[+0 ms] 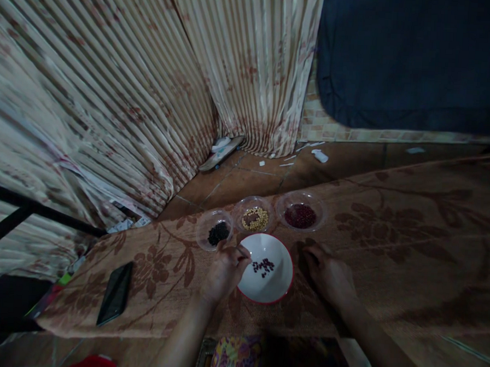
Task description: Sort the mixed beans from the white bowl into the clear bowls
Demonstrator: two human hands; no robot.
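A white bowl (251, 287) with a red rim stands on the cloth, holding a small cluster of dark red beans (264, 267). My left hand (225, 267) is at the bowl's left edge, its thumb and index finger pinched together over the rim. Whether they grip the rim or a bean is hidden. To the right of the bowl, my right hand (326, 271) is low over the cloth with curled fingers; their grasp is in shadow. Behind the bowl are clear dishes of black beans (218, 233), yellow beans (255, 219) and dark red beans (299, 215).
A patterned brown cloth (390, 229) covers the long table. A black phone (115, 294) lies at its left. Beyond the table are striped curtains (251, 63), a skateboard (222, 154) and a white bottle (319, 155) on the tiled floor. A red object (93, 364) is below left.
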